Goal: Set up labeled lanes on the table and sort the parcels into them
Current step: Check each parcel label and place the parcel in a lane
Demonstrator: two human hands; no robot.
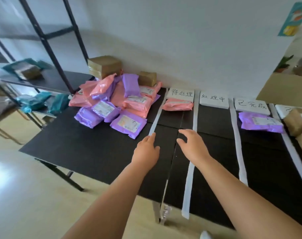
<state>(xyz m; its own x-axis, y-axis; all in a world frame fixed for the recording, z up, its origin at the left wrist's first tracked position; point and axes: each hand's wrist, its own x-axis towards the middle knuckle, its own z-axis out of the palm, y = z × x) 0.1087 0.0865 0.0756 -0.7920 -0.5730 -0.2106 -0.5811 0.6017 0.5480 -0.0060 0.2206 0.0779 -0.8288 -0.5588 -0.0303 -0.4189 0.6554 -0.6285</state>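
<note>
Label cards [182,94] are set, a pink parcel [178,104] and a purple parcel [260,122] are placed, the pile [115,102] is left unsorted; left hand [147,149] and right hand [192,145] are held open, empty.

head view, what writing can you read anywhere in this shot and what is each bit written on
"待处理" on the first white card
"处理中" on the second white card
"已完成" on the third white card
Fourth card, at the right edge: mostly hidden, unreadable
Parcel labels: too small and blurred to read
Wall poster: no legible text
</note>
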